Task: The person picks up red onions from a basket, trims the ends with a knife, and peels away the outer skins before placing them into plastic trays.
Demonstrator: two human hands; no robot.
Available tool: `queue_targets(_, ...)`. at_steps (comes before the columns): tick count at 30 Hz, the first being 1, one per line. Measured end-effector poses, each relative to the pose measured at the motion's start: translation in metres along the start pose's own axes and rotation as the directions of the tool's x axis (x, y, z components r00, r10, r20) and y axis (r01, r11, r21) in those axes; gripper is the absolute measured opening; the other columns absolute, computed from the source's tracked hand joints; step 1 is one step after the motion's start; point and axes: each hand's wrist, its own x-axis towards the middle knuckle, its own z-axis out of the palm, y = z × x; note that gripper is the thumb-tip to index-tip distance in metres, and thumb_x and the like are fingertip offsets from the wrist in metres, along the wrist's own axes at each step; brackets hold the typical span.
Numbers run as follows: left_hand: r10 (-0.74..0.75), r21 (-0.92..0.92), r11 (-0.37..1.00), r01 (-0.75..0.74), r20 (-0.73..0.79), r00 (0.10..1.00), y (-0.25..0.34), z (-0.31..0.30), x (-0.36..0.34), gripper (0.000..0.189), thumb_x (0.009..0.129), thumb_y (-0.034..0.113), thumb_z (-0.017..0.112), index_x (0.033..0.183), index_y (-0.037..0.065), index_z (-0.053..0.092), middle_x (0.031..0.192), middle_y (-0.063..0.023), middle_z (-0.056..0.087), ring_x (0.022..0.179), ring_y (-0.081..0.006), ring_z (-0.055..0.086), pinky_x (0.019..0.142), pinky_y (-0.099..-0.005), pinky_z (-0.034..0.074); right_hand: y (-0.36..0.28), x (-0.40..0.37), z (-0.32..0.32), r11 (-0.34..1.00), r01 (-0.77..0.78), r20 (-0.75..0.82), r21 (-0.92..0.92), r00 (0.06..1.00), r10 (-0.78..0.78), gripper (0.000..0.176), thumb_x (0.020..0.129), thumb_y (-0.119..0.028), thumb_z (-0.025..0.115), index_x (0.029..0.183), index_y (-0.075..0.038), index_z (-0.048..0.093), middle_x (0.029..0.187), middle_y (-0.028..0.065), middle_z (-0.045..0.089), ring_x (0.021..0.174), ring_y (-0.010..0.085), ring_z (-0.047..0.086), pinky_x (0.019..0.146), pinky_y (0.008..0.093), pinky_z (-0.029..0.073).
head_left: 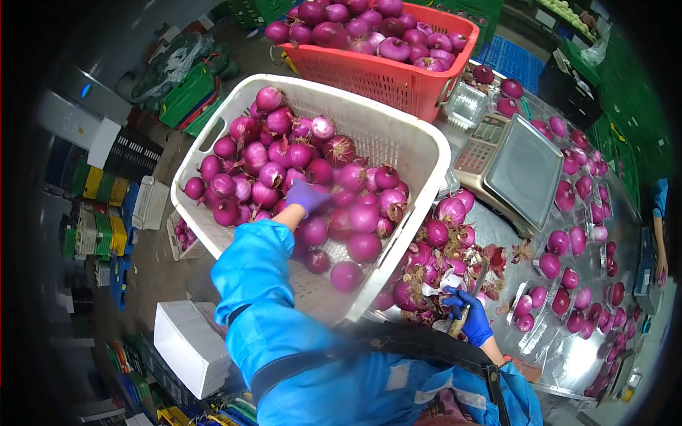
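Observation:
In a purple glove, my left hand (307,197) reaches into the white basket (419,145) among the red onions (364,218); its fingers are blurred and partly hidden. My right hand (470,314), in a dark blue glove, is closed around the handle of a knife (481,278) whose blade points away from me. Beside that hand lie loose onion skins (455,259) and several onions on the metal table (497,245).
A red basket (383,79) heaped with onions stands behind the white one. To the right are a scale (522,170) and clear trays (534,295) holding onions. A white box (186,348) is at lower left. Another person's arm (661,234) shows at the far right.

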Motion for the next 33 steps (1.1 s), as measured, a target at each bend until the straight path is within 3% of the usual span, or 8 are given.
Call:
queue_targets(7, 0.324, -0.699, 0.697, -0.163, 0.104, 0.941, 0.040, -0.093, -0.103, 0.084, 0.065, 0.022, 0.077, 0.130, -0.002, 0.030, 0.119, -0.0136, 0.048, 0.107, -0.0256, 0.052, 0.094, -0.0330, 0.043, 0.005, -0.017, 0.003, 0.996, 0.087, 0.158, 0.013, 0.984, -0.088, 0.045, 0.087, -0.027, 0.043, 0.122, 0.000, 0.049, 0.086, 0.0115, 0.065, 0.052, 0.0095, 0.044, 0.059, 0.0242, 0.043)
queue_targets(9, 0.539, -0.982, 0.119, -0.146, -0.059, 0.840, 0.060, -0.097, -0.152, 0.079, 0.065, 0.011, 0.074, 0.132, 0.007, 0.032, 0.120, -0.0093, 0.047, 0.107, -0.0226, 0.051, 0.093, -0.0350, 0.043, 0.009, -0.015, -0.001, 0.994, 0.108, 0.242, -0.035, 0.965, -0.097, 0.044, 0.087, -0.026, 0.044, 0.121, 0.001, 0.051, 0.083, 0.0112, 0.064, 0.051, 0.0093, 0.045, 0.057, 0.0240, 0.043)
queue_targets(12, 0.570, -1.000, 0.001, -0.004, -0.003, 0.822, 0.087, -0.069, -0.206, 0.079, 0.065, 0.006, 0.073, 0.133, 0.009, 0.032, 0.121, -0.0081, 0.046, 0.109, -0.0217, 0.050, 0.093, -0.0341, 0.044, -0.014, -0.032, 0.019, 0.960, 0.130, 0.330, -0.250, 0.943, -0.042, 0.036, 0.085, -0.018, 0.055, 0.117, 0.000, 0.055, 0.073, 0.0071, 0.061, 0.050, 0.0070, 0.050, 0.048, 0.0224, 0.042)
queue_targets(14, 0.556, -0.979, 0.203, -0.024, 0.095, 0.826, 0.101, -0.043, -0.232, 0.077, 0.065, 0.006, 0.073, 0.131, 0.009, 0.034, 0.122, -0.0071, 0.045, 0.110, -0.0203, 0.049, 0.092, -0.0336, 0.044, -0.027, -0.038, 0.029, 0.795, 0.320, 0.334, -0.516, 0.929, -0.157, 0.035, 0.086, -0.019, 0.058, 0.118, -0.005, 0.055, 0.072, 0.0031, 0.062, 0.056, 0.0088, 0.056, 0.050, 0.0248, 0.045)
queue_targets(16, 0.573, -0.866, 0.429, -0.257, 0.040, 0.819, 0.116, -0.026, -0.261, 0.078, 0.061, 0.008, 0.078, 0.127, 0.006, 0.036, 0.122, -0.0087, 0.044, 0.110, -0.0190, 0.048, 0.091, -0.0315, 0.044, -0.039, -0.048, 0.046, 0.365, 0.683, 0.438, -0.633, 0.705, -0.558, 0.038, 0.082, -0.016, 0.062, 0.118, -0.012, 0.056, 0.073, 0.0034, 0.064, 0.060, 0.0168, 0.061, 0.053, 0.0302, 0.048)
queue_targets(18, 0.572, -0.834, 0.487, -0.259, 0.080, 0.816, 0.124, -0.002, -0.282, 0.081, 0.059, 0.011, 0.081, 0.125, 0.003, 0.035, 0.121, -0.0105, 0.044, 0.110, -0.0201, 0.048, 0.091, -0.0316, 0.043, -0.058, -0.072, 0.066, -0.091, 0.684, 0.549, -0.723, 0.490, -0.677, 0.044, 0.077, -0.011, 0.063, 0.120, -0.016, 0.055, 0.079, 0.0074, 0.065, 0.065, 0.0253, 0.063, 0.057, 0.0345, 0.050)
queue_targets(24, 0.652, -0.590, 0.538, -0.602, -0.161, 0.741, 0.135, 0.069, -0.304, 0.083, 0.054, 0.015, 0.084, 0.121, 0.003, 0.037, 0.117, -0.0107, 0.043, 0.108, -0.0202, 0.048, 0.093, -0.0327, 0.042, -0.045, -0.074, 0.056, -0.286, 0.521, 0.570, -0.804, 0.540, -0.619, 0.063, 0.062, -0.003, 0.062, 0.122, -0.018, 0.052, 0.074, 0.0073, 0.061, 0.061, 0.0255, 0.061, 0.053, 0.0347, 0.047)
queue_targets(33, 0.683, -0.574, 0.542, -0.614, -0.125, 0.720, 0.133, 0.095, -0.323, 0.083, 0.051, 0.017, 0.085, 0.119, 0.003, 0.039, 0.116, -0.0123, 0.046, 0.109, -0.0205, 0.048, 0.094, -0.0338, 0.041, -0.029, -0.070, 0.037, -0.339, 0.362, 0.496, -0.868, 0.650, -0.576, 0.069, 0.061, -0.006, 0.064, 0.127, -0.019, 0.047, 0.078, 0.0058, 0.063, 0.062, 0.0253, 0.062, 0.051, 0.0363, 0.047)
